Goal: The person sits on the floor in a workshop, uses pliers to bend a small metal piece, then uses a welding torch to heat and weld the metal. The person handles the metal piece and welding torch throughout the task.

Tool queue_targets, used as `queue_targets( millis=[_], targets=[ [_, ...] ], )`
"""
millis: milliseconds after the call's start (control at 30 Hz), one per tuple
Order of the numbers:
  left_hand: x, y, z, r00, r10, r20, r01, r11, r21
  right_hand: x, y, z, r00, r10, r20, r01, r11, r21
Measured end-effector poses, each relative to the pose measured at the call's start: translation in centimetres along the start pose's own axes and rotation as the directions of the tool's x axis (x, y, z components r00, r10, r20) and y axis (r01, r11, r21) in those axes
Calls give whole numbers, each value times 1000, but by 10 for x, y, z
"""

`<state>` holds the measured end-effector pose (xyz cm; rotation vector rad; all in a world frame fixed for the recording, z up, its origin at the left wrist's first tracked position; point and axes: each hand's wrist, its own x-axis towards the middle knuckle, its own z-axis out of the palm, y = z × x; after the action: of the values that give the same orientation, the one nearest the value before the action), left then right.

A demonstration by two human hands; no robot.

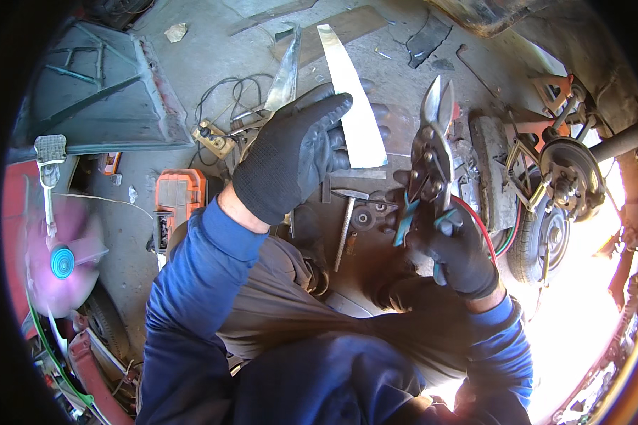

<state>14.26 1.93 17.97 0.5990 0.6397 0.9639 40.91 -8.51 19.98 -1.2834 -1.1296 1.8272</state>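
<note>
L grip [290,152] is pinching the tapered metal strip [354,106], long axis running far-L to near-R, wide end near; R grip [461,244] is holding snips [432,159], blades pointing far, R of strip, apart.

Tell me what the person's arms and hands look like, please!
The left hand and right hand wear snug black work gloves. The left glove looks bumpy near the wrist. Both arms have long, wrinkly blue cloth sleeves. Some bare wrist peeks out between each glove and sleeve.
</note>
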Motion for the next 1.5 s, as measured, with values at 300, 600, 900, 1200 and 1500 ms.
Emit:
queue_targets(
  millis=[300, 600, 900, 1200, 1500],
  targets=[
    [-2, 11, -5, 981, 149, -126, -143, 988, 60, -12, 25, 18, 991, 85, 103, -40, 926, -375],
    [2, 11, 8, 965, 156, -213, -143, 987, 73, -4, 24, 18, 991, -45, 126, 106, 844, -525],
    [4, 8, 8, 974, 162, -162, -138, 980, 146, -1, 21, 15, 994, -47, 101, 93, 843, -531],
    [2, 1, 18, 965, 178, -192, -135, 966, 219, -1, 18, 15, 993, -95, 72, 119, 829, -546],
    [5, -3, 16, 961, 195, -195, -154, 967, 205, -1, 17, 13, 995, -83, 61, 103, 831, -546]
  ],
)
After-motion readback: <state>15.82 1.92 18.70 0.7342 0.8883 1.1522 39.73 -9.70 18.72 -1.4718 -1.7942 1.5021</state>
